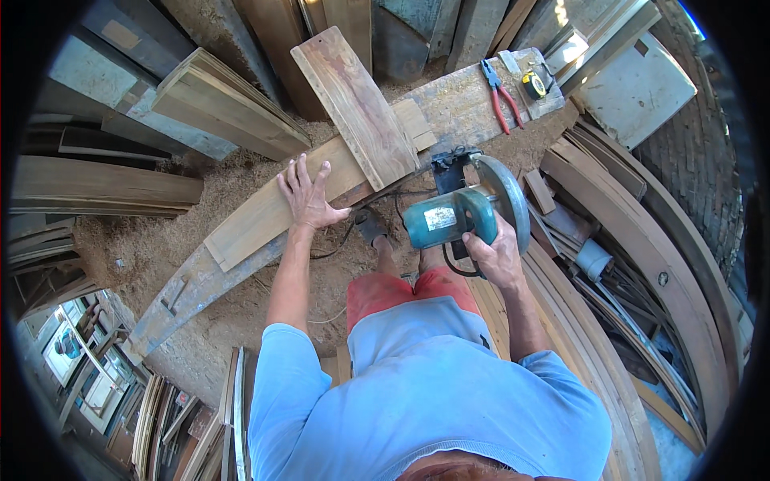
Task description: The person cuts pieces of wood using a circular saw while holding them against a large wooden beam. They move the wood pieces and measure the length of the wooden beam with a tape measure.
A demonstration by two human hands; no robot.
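My left hand (308, 194) lies with spread fingers on a light wooden board (261, 223), which rests on a long narrow bench plank (183, 280). Across that board lies a reddish-brown plank (359, 112), its near end jutting over the bench's edge. My right hand (497, 255) is wrapped round the rear handle of a teal circular saw (437, 218). The saw is held up in front of my body, right of the plank's near end and apart from it. Its curved metal guard (507, 192) faces right. A small wood piece (415, 122) sits beside the reddish plank.
Red-handled pliers (501, 100) and a yellow tape measure (533, 85) lie at the bench's far right. Stacked boards (228, 104) lean at the far left, and long timbers (634, 232) line the right side. A dark cord (333, 247) trails over the sawdust-covered ground (120, 240).
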